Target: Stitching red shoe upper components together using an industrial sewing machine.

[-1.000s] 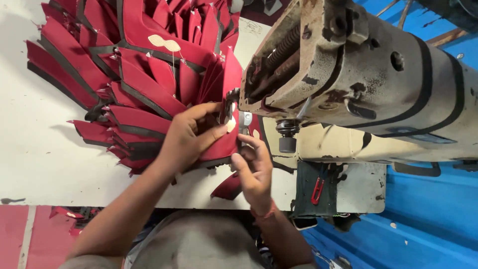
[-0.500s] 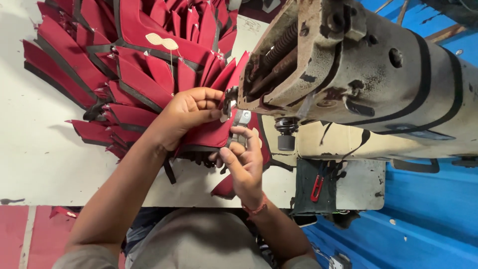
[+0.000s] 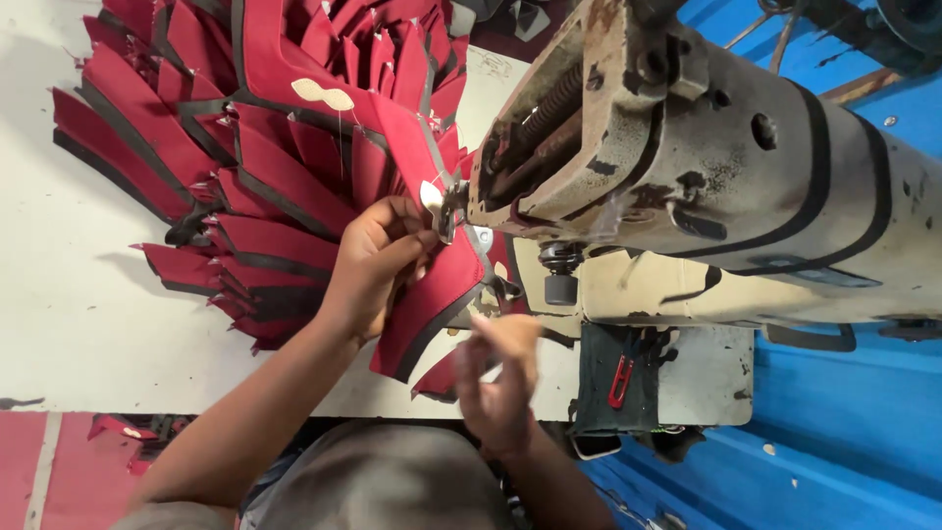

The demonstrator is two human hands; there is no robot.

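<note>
Left hand (image 3: 378, 260) pinches a red fabric piece (image 3: 432, 304) at the sewing machine (image 3: 687, 167); right hand (image 3: 500, 378) (blurred, grip unclear) nears the worktop (image 3: 88, 324) edge; many stacked pieces (image 3: 226, 137) remain.

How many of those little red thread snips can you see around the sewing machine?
1. The red thread snips hang on the dark panel at the table's front edge, below the sewing machine, right of the right hand. Others may be hidden under the red pieces.
</note>
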